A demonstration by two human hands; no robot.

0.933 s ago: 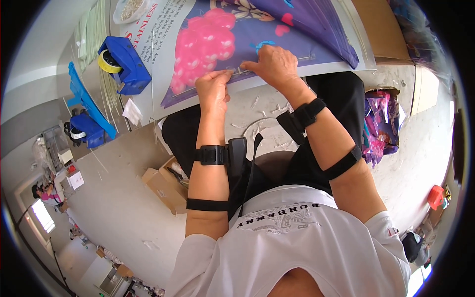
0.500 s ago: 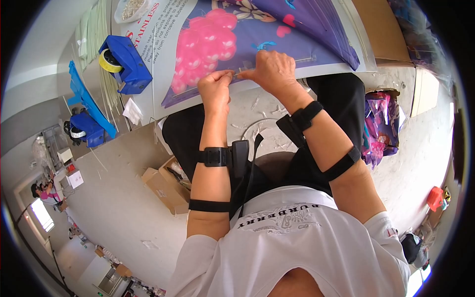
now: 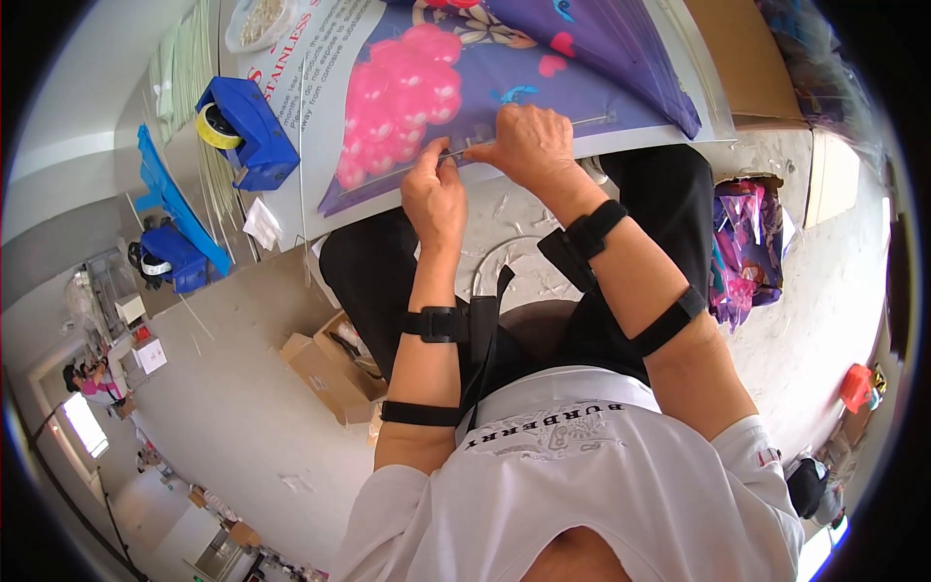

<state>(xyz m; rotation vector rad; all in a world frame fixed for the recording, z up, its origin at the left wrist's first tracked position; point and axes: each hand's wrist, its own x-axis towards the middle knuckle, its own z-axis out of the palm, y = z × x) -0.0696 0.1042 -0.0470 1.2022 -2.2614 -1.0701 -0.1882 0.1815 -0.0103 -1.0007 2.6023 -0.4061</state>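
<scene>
A purple printed sheet (image 3: 475, 82) with pink balloon shapes and hearts lies on a white printed board in front of me. Along its near edge runs a thin, clear rod (image 3: 590, 122). My left hand (image 3: 433, 201) is at this edge, thumb and forefinger closed about the rod. Just to its right, my right hand (image 3: 531, 145) has its fingers curled over the edge and its thumb pointing toward the left hand. The part of the rod under the right hand is hidden. A fold of the sheet overlaps at the far right.
Left of the sheet stands a blue tape dispenser (image 3: 247, 131) with yellow tape; a white tub (image 3: 260, 23) of small pieces is beyond it. Pale strips (image 3: 181, 82) lie farther left. An open carton (image 3: 330, 373) and a box of purple packages (image 3: 747, 247) are on the floor.
My left hand has shifted slightly right and toward me, its wrist turned and its fingertips a little apart from the right thumb. The right hand has barely moved left.
</scene>
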